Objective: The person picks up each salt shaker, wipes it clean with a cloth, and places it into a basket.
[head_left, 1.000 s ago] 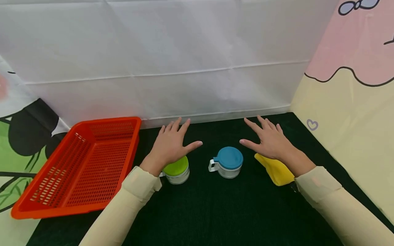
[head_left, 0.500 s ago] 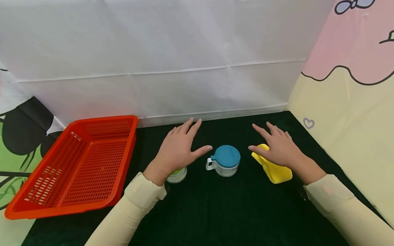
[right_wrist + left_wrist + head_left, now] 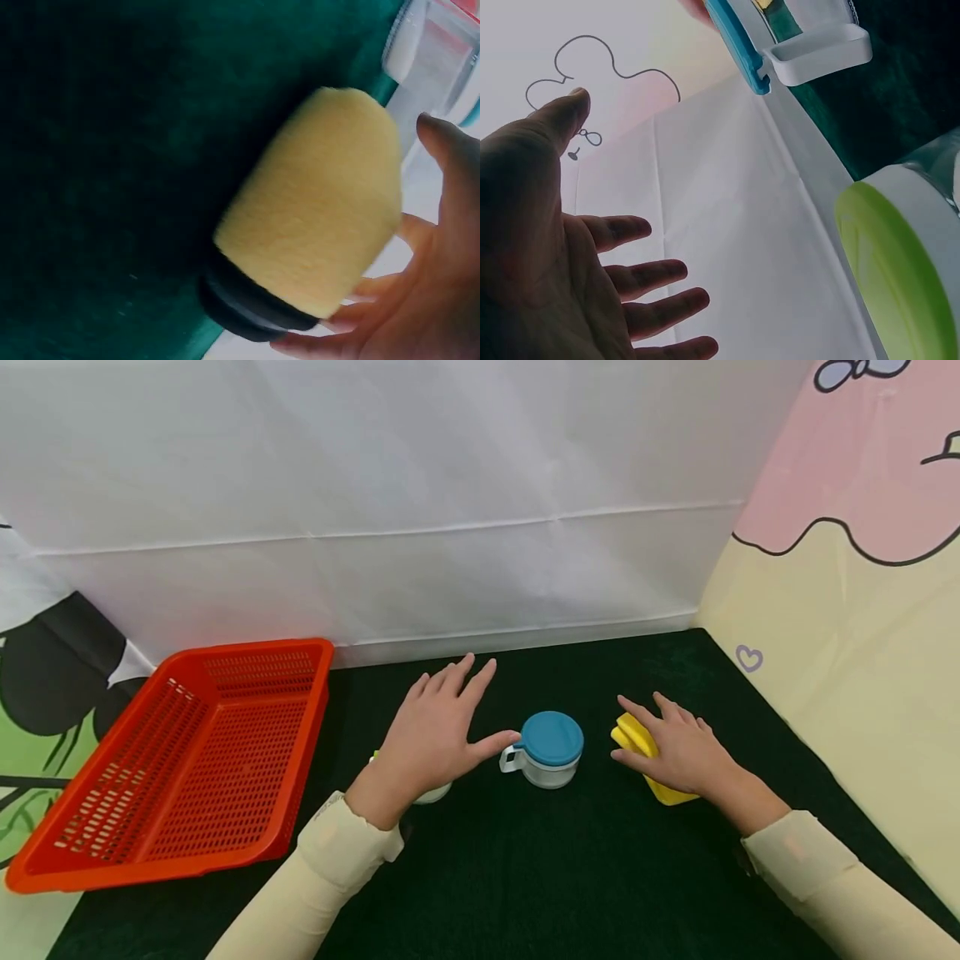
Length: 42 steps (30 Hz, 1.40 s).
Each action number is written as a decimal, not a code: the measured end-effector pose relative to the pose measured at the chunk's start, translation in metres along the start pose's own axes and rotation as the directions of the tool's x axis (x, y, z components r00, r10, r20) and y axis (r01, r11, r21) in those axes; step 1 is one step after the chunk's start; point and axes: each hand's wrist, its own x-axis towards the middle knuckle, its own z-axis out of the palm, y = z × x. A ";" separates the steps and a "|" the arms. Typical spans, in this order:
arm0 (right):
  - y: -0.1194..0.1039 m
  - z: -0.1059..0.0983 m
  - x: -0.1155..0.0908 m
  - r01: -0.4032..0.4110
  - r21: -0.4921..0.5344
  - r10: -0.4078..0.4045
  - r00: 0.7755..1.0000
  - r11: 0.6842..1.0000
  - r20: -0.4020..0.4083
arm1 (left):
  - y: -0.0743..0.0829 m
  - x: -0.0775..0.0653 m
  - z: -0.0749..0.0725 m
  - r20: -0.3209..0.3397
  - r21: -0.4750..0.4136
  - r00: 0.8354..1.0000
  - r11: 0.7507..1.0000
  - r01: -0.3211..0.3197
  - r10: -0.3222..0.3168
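My left hand (image 3: 429,727) is spread with straight fingers above a jar with a green lid (image 3: 900,262), and it hides most of that jar in the head view. To its right stands a clear jar with a blue lid (image 3: 552,745) and a white handle; my left thumb appears close to that handle. Over a yellow cloth (image 3: 636,737) hovers my right hand (image 3: 684,747), fingers extended and apart. In the right wrist view the fuzzy yellow cloth (image 3: 322,202) lies over something black (image 3: 244,300); whether the fingers touch it I cannot tell.
A red perforated plastic basket (image 3: 150,870) stands at the left of the dark green tablecloth (image 3: 510,877). A white sheet (image 3: 450,485) hangs behind, and a printed cloth (image 3: 847,635) forms the right side.
My left hand has shifted right, covering more of the green-lidded jar. My right hand moved right, then lowered toward the yellow cloth. The view shifted slightly.
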 end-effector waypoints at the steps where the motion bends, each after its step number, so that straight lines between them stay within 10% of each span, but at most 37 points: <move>1: 0.001 0.002 0.000 0.001 0.001 -0.001 1.000 1.000 0.004 | 0.000 -0.001 -0.001 0.003 0.002 1.000 1.000 0.004 -0.004; 24: 0.008 0.023 -0.007 0.025 0.031 -0.026 0.999 0.999 0.018 | -0.028 -0.031 -0.002 0.052 0.012 0.989 0.990 0.137 -0.137; 42: 0.008 0.027 -0.004 0.054 -0.024 -0.055 0.998 0.998 -0.015 | -0.054 -0.059 0.025 0.086 -0.054 0.973 0.974 0.221 -0.216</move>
